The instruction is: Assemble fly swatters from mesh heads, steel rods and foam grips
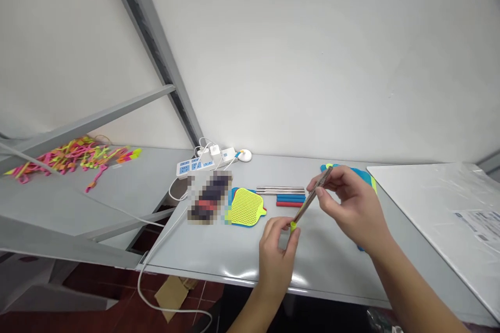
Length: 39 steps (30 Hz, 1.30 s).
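Note:
My right hand (346, 197) pinches a slim metal rod (310, 200), which slants down to the left. At the rod's lower end, my left hand (278, 250) grips a short yellow-green tube (292, 226) between thumb and fingers. The rod's tip meets the tube's upper end; whether it sits inside is unclear. Behind the hands lie several more metal rods (279, 190), side by side. Blue tubes (290, 198) and a red tube (289, 204) are just in front of them. Left of these rests a stack of perforated fly swatter heads, with a yellow one (247, 207) on top.
A blurred dark item (211, 200) lies left of the swatter heads. Behind it is a power strip (195, 166) with white cables. Blue swatter heads (363, 173) are partly hidden behind my right hand. A wrapped white panel (433, 213) covers the right side; colourful strips (74, 158) lie far left.

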{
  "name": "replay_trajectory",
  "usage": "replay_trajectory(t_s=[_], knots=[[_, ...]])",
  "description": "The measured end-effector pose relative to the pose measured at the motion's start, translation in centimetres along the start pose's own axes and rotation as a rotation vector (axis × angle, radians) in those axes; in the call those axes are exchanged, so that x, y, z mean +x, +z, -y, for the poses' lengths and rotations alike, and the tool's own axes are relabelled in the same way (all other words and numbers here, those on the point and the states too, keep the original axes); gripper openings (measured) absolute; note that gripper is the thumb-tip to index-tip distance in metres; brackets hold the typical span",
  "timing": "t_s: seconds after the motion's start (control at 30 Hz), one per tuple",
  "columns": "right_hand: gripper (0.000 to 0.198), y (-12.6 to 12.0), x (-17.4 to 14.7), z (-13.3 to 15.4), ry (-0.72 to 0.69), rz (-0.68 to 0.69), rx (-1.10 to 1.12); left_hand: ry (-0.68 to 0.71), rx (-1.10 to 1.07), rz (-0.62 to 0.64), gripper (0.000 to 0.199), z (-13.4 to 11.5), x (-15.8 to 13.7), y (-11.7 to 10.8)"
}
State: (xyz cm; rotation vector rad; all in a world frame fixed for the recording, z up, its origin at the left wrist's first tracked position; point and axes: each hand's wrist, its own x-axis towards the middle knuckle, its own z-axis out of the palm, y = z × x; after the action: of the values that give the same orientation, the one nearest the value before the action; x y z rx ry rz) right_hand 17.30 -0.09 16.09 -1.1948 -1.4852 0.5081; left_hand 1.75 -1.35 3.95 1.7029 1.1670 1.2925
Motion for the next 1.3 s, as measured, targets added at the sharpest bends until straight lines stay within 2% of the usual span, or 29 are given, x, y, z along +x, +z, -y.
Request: replay_trajectory(t_s=[0.1, 0.23, 0.43, 0.67, 0.8, 0.93, 1.07, 1.3], knots=[[0.009, -0.1, -1.2, 0.0, 0.017, -0.009, 0.061, 0.008, -0.015, -0.014, 0.014, 0.0, -0.3, 0.4], [0.011, -0.2, -1.3, 0.0, 0.01, -0.019, 0.095, 0.06, -0.017, -0.04, 0.012, -0.1, -0.4, 0.6], [0.012, -0.4, -1.3, 0.2, -0.011, 0.026, 0.045, 0.131, -0.033, -0.027, 0.011, -0.2, -0.1, 1.1], [0.022, 0.4, -2.2, 0.2, 0.016, 0.199, -0.024, 0.031, -0.036, 0.026, 0.008, -0.6, -0.1, 1.2], [0.016, 0.9, -2.5, 0.2, 0.045, 0.264, -0.04, -0.06, -0.026, 0.084, 0.01, -0.4, -0.2, 0.9], [0.005, 1.2, -2.7, 0.1, 0.086, 0.269, -0.063, -0.084, -0.001, 0.188, 0.013, 0.1, -0.1, 0.4], [0.014, 1.5, -2.9, -0.2, 0.091, 0.258, -0.12, -0.088, 0.049, 0.296, 0.013, 0.3, 0.4, -0.3], [0.015, 2.7, -3.5, -1.2, 0.063, 0.248, -0.077, -0.084, 0.073, 0.314, 0.015, 0.6, 0.7, -0.6]])
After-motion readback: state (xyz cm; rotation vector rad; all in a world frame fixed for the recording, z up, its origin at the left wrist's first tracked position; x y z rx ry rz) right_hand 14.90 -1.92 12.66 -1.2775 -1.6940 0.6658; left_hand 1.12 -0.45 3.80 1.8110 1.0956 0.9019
